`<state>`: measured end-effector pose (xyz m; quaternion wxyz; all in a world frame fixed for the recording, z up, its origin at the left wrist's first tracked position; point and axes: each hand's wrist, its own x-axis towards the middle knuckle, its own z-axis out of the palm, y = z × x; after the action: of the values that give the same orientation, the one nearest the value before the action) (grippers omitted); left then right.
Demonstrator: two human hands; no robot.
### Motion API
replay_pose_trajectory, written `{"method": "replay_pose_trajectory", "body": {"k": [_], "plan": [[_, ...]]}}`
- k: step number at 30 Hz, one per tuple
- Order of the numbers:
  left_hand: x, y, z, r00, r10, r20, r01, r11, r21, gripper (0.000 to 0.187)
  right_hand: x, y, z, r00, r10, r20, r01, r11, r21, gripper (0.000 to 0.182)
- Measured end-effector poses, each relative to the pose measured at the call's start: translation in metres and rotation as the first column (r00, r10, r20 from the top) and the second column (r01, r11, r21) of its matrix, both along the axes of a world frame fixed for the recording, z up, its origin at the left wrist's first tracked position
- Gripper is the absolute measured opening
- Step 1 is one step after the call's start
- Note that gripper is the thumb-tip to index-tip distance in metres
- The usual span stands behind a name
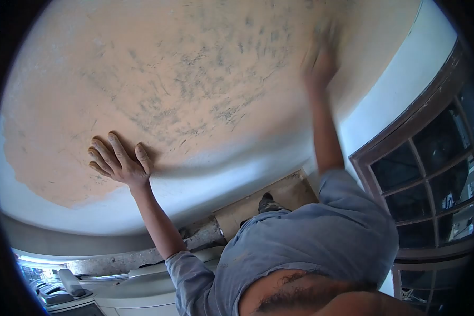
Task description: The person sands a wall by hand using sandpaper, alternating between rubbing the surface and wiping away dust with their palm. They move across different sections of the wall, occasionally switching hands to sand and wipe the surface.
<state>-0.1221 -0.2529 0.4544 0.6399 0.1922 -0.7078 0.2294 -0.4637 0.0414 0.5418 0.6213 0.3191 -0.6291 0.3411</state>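
Observation:
My left hand (122, 164) lies flat against the wall (63, 105) with its fingers spread and holds nothing. Its fingertips look coated in tan dust or paint. Higher up and to the right, my right hand (322, 60) is at the wall's surface, smeared by motion. Whether its fingers are closed, or have anything under them, I cannot make out. Between the hands, the wall bears a large peach-tan coat with many dark grey scuffs and streaks, densest in the middle. Below that coat runs a pale white-blue band (231, 166).
To the right stands a brown-framed window or door with glass panes (405, 179). A dark shoe (268, 200) shows on the tiled floor (237, 216) by the wall's foot. At lower left are a pale counter or cabinet (137, 292) and a grey appliance-like object (63, 287).

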Motion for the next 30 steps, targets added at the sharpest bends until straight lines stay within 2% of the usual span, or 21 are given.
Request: {"method": "replay_pose_trajectory", "body": {"k": [2, 3, 4, 6, 7, 10, 12, 13, 15, 17, 18, 19, 21, 22, 23, 25, 26, 27, 30], "plan": [[0.000, 0.001, -0.001, 1.000, 0.012, -0.026, -0.013, 1.000, -0.006, 0.065, 0.021, -0.011, -0.094, 0.994, 0.108, 0.015, -0.108, 0.994, -0.020, 0.040], [0.000, 0.002, -0.001, 1.000, 0.019, -0.017, -0.019, 1.000, 0.000, 0.064, 0.025, -0.012, -0.115, 0.992, 0.120, 0.044, -0.119, 0.993, -0.024, 0.042], [0.001, 0.001, 0.001, 1.000, 0.016, 0.005, -0.016, 1.000, -0.004, 0.064, 0.019, -0.008, -0.091, 0.991, 0.125, 0.039, -0.124, 0.992, -0.028, 0.042], [0.003, 0.002, 0.001, 1.000, -0.004, 0.020, 0.004, 1.000, -0.018, 0.063, -0.005, 0.015, -0.032, 0.997, 0.015, -0.078, -0.008, 0.996, 0.085, 0.042], [0.002, 0.002, 0.003, 1.000, -0.010, 0.012, 0.011, 1.000, -0.030, 0.062, 0.001, 0.017, 0.026, 0.993, -0.067, -0.093, 0.062, 0.997, -0.055, 0.035], [0.001, 0.002, 0.003, 0.999, -0.027, 0.022, 0.028, 0.999, -0.045, 0.062, -0.026, 0.037, 0.149, 0.975, 0.049, 0.219, -0.004, 0.980, -0.198, 0.032], [0.003, 0.000, 0.000, 1.000, -0.003, 0.030, 0.003, 1.000, -0.012, 0.063, -0.022, 0.029, 0.135, 0.970, -0.005, 0.245, 0.042, 0.988, -0.149, 0.028], [0.004, -0.001, -0.001, 0.999, -0.019, 0.036, 0.020, 1.000, -0.024, 0.063, -0.019, 0.023, 0.105, 0.979, -0.043, 0.200, 0.071, 0.988, -0.138, 0.030], [0.002, -0.001, -0.003, 1.000, -0.002, 0.017, 0.002, 1.000, 0.005, 0.062, -0.006, 0.006, -0.002, 0.998, -0.060, 0.034, 0.062, 0.996, -0.064, 0.037], [0.003, -0.001, -0.005, 1.000, -0.002, -0.004, 0.002, 1.000, -0.015, 0.062, 0.008, -0.007, -0.106, 0.996, 0.080, 0.043, -0.080, 0.997, -0.009, 0.045], [0.004, -0.001, -0.005, 1.000, 0.002, 0.012, -0.002, 1.000, -0.008, 0.062, 0.006, -0.011, -0.131, 0.987, 0.158, -0.026, -0.159, 0.986, -0.045, 0.045], [0.004, -0.002, -0.003, 1.000, 0.004, 0.031, -0.003, 1.000, -0.007, 0.062, 0.005, -0.010, -0.100, 0.986, 0.163, -0.035, -0.165, 0.985, -0.057, 0.045], [0.007, -0.001, -0.004, 0.999, 0.000, 0.050, 0.000, 1.000, -0.014, 0.063, -0.012, 0.018, -0.016, 0.984, 0.097, -0.149, -0.091, 0.995, 0.049, 0.040], [0.005, -0.002, -0.003, 0.999, 0.004, 0.043, -0.004, 1.000, -0.012, 0.063, -0.023, 0.030, 0.029, 0.999, 0.002, 0.047, -0.002, 1.000, -0.011, 0.028], [0.006, -0.002, -0.001, 0.999, -0.001, 0.046, 0.002, 1.000, -0.019, 0.063, -0.035, 0.042, 0.074, 0.963, -0.097, 0.251, 0.107, 0.994, -0.029, 0.026], [0.004, -0.002, 0.000, 0.999, 0.028, 0.040, -0.026, 0.998, -0.053, 0.063, -0.068, 0.060, 0.139, 0.995, -0.096, 0.029, 0.095, 0.994, 0.046, 0.024], [0.002, -0.001, 0.000, 0.999, 0.030, 0.023, -0.028, 0.998, -0.062, 0.062, -0.046, 0.034, 0.150, 1.000, -0.009, -0.017, 0.007, 0.992, -0.122, 0.025], [0.002, 0.000, 0.000, 0.999, 0.019, 0.034, -0.018, 0.999, -0.051, 0.062, -0.029, 0.022, 0.148, 0.995, 0.069, -0.069, -0.086, 0.957, -0.279, 0.034], [0.001, 0.001, 0.000, 0.999, 0.035, 0.014, -0.034, 0.998, -0.049, 0.060, -0.021, 0.011, -0.008, 0.993, -0.106, -0.060, 0.103, 0.993, -0.055, 0.035]]}}
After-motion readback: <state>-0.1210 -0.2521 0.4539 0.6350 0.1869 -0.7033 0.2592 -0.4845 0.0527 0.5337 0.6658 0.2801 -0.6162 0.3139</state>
